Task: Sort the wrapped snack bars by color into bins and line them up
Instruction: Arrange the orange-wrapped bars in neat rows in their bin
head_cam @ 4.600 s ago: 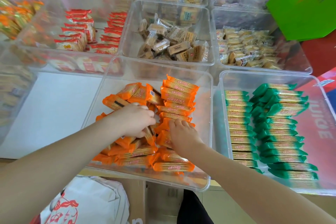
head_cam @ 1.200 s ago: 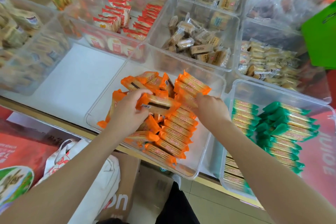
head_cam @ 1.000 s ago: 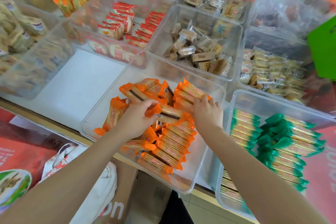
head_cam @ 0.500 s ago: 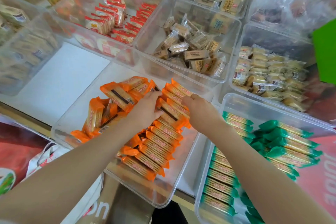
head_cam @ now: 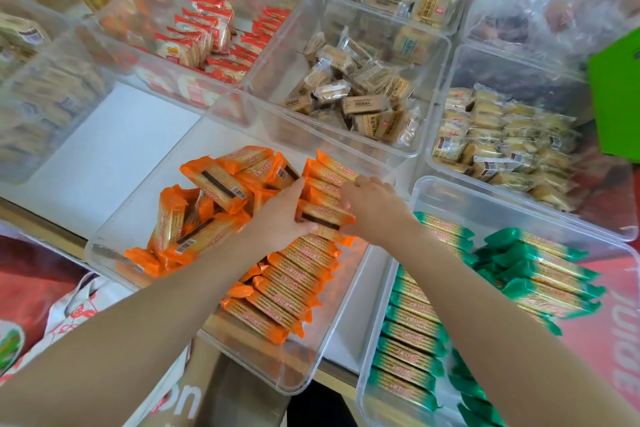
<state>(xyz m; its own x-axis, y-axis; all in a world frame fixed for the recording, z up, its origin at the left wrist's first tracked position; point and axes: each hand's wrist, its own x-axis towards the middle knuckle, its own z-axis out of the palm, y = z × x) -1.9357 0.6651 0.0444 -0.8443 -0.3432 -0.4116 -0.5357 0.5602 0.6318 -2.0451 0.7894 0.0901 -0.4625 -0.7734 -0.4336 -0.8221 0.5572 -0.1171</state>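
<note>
Gripping one orange bar (head_cam: 325,215) over the clear bin (head_cam: 311,371), left hand (head_cam: 280,218) and right hand (head_cam: 375,210) seemingly pinch its ends, fingertips hidden.

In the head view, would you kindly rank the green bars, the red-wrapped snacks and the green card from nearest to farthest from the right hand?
1. Green bars, beside the right hand, in the bin to its right.
2. Red-wrapped snacks, far left bin.
3. Green card, far right edge.

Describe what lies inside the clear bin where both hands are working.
The clear bin holds orange-wrapped bars: a neat row on its right, a loose heap on its left. The hands and forearms cover some bars, so the count stays unknown.
</note>
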